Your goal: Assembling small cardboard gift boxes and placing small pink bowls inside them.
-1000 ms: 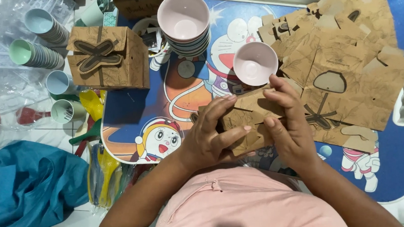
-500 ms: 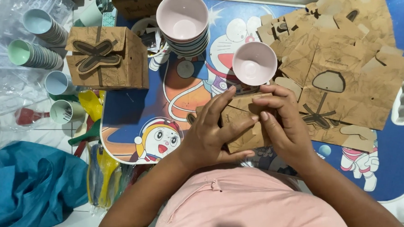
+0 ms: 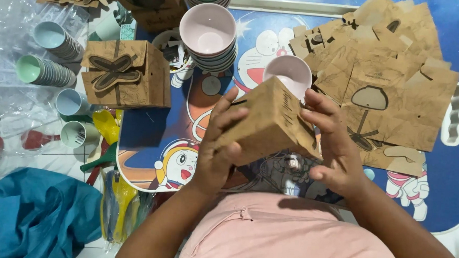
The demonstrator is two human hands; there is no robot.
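A brown cardboard box [image 3: 271,123], partly folded into shape, is lifted above a blue cartoon-printed table [image 3: 152,136]. My left hand [image 3: 216,144] grips its left side with the fingers spread over the panel. My right hand [image 3: 334,141] holds its right side, thumb and fingers pressing the cardboard. A single pink bowl [image 3: 291,72] stands just behind the box. A heap of flat brown box blanks [image 3: 386,89] lies to the right of my hands.
A stack of pink bowls [image 3: 209,35] stands at the back centre. A finished brown box with a bow cut-out [image 3: 121,75] sits at the left. Stacked pastel cups [image 3: 52,54] lie in clear plastic at far left. Blue cloth [image 3: 29,218] and yellow utensils [image 3: 115,201] are near left.
The cardboard piece has been raised off the table and opened from a flat blank into a box shape. Both hands moved up and apart to hold its sides.
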